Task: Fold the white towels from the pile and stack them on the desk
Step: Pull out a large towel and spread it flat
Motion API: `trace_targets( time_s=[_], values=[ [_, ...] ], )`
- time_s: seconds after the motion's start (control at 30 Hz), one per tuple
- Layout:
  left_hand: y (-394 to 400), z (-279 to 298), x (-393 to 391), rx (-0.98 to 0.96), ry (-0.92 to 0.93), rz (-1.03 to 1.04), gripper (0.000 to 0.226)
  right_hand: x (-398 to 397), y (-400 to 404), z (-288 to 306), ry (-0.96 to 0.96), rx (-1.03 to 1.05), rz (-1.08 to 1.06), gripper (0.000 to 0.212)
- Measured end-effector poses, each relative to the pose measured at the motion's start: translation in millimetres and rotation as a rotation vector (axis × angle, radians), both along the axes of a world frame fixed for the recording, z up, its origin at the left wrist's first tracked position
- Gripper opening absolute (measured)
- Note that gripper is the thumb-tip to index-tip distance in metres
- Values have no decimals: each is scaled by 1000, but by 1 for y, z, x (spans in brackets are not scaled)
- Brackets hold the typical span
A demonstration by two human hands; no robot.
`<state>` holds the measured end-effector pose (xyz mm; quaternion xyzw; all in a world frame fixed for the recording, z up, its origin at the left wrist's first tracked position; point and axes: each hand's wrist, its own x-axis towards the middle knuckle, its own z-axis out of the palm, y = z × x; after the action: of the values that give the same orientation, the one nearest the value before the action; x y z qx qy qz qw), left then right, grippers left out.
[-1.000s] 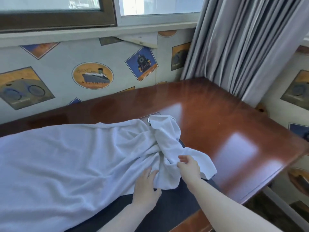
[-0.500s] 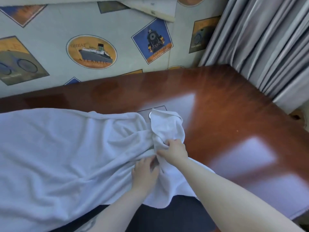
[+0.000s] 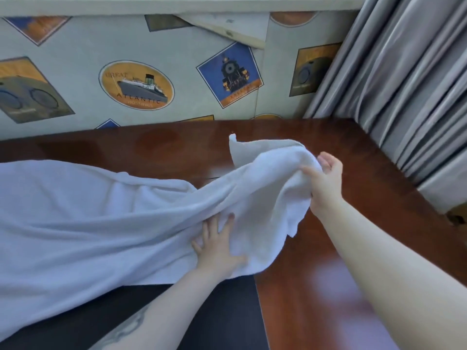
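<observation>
My right hand (image 3: 326, 183) has a bunched end of the white towel (image 3: 75, 218) in its grip, thumb pinching the cloth against the palm, and holds that end up off the table (image 3: 379, 198). From the grip the towel runs down and to the left in a long slack sweep, and a loose corner sticks up just behind my fist. Another flap hangs below the wrist, its tip near the wood. My left hand (image 3: 217, 246) lies flat on the towel lower down, fingers spread and straight, pressing the cloth near its front edge; it grips nothing. The rest of the towel spreads wide to the left over the table and over a dark surface (image 3: 202, 311) at the near edge. A grey curtain (image 3: 409, 84) hangs at the far right, and patterned wallpaper (image 3: 136, 87) runs behind the table.
</observation>
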<state>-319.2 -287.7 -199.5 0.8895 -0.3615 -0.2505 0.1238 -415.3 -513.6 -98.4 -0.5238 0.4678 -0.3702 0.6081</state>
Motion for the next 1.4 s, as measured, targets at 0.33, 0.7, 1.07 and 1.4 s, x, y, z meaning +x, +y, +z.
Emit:
trace_targets(
  time_s=[0.33, 0.7, 1.07, 1.4],
  values=[
    [27, -29, -9, 62, -117, -119, 41, -34, 59, -116, 669, -100, 127, 40],
    [41, -4, -8, -375, 177, 280, 31, -22, 64, -110, 485, 163, 118, 48],
    [47, 30, -36, 139, 711, 21, 21, -77, 96, -81, -71, 479, 91, 15],
    [28, 44, -66, 468, 444, -317, 12, -209, 67, -43, 231, -112, -585, 9]
  ],
)
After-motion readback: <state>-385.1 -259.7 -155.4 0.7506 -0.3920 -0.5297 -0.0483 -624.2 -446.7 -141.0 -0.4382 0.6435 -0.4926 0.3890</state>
